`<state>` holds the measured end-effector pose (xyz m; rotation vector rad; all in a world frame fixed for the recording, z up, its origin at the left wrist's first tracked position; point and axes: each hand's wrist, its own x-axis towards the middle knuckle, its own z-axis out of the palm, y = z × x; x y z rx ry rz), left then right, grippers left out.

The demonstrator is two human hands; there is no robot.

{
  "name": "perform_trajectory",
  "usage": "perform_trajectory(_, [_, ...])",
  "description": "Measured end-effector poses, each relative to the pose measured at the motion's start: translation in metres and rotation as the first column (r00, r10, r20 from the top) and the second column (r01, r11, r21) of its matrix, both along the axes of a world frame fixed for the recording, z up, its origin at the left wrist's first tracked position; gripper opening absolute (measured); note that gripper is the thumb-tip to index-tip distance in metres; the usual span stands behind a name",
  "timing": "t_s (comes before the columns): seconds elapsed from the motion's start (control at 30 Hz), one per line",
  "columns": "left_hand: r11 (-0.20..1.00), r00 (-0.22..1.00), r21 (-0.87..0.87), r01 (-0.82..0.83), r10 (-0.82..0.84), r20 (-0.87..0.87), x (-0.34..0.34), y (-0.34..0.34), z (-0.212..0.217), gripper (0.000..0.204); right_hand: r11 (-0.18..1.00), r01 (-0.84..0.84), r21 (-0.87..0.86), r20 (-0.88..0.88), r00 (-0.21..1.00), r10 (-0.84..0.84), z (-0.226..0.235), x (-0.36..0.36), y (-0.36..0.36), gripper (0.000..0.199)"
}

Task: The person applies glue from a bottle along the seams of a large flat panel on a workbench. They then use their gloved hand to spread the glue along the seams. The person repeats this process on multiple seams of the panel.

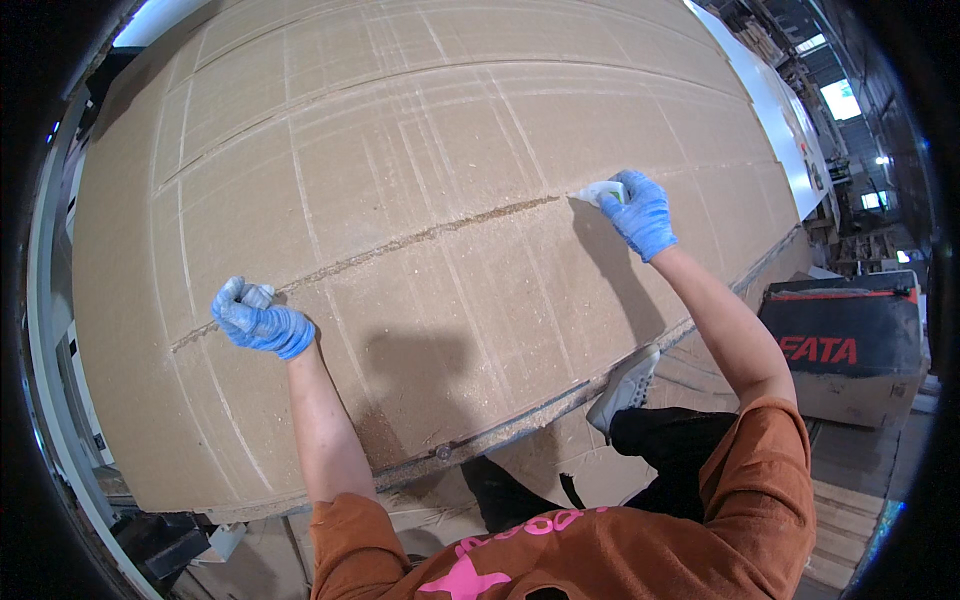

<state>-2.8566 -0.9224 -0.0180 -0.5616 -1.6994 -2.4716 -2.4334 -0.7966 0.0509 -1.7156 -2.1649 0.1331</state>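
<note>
Before me lies a large brown board (400, 330), marked with pale lines. A rough, crumbly seam (400, 240) runs across it, darker and wet-looking toward its right end. In a blue glove, my right hand (640, 215) grips a small white squeeze bottle (598, 192), whose narrow tip points left at the seam's right end. My left hand (262, 318), also gloved in blue, is curled closed over the left part of the seam. Something whitish-grey shows at its fingers; whether it is a held thing or the glove's soiled fingertips is unclear.
Light crumbs are scattered around the seam. To the right on the floor stands a dark box (840, 340) with red markings. White sheets (770, 110) lie beyond the board's right end. A metal frame (45, 300) stands at the left, and my shoe (625, 388) is by the near edge.
</note>
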Motion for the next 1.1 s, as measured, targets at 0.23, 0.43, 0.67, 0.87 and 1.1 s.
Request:
perform_trajectory(0.23, [1.000, 0.999, -0.030, -0.003, 0.004, 0.039, 0.002, -0.001, 0.004, 0.031, 1.000, -0.012, -0.026, -0.013, 1.000, 0.012, 0.002, -0.010, -0.003, 0.027])
perform_trajectory(0.43, [1.000, 0.998, -0.023, 0.011, -0.010, 0.055, 0.002, -0.001, 0.004, 0.032, 1.000, 0.002, -0.012, -0.020, 1.000, -0.002, 0.000, -0.002, 0.000, 0.027])
perform_trajectory(0.67, [0.999, 0.999, -0.036, 0.001, 0.000, 0.036, -0.001, -0.001, 0.000, 0.032, 1.000, -0.025, 0.004, 0.013, 1.000, 0.025, 0.003, 0.005, 0.003, 0.023])
perform_trajectory(0.87, [0.999, 0.999, -0.031, 0.008, -0.007, 0.043, 0.000, -0.001, 0.000, 0.031, 0.989, 0.069, -0.130, -0.177, 0.980, -0.092, 0.002, 0.014, 0.006, 0.022])
perform_trajectory(1.1, [0.997, 0.999, -0.081, -0.006, 0.009, 0.035, -0.002, -0.002, 0.000, 0.032, 0.672, -0.174, -0.720, -0.692, 0.257, -0.674, 0.013, 0.021, -0.010, 0.026])
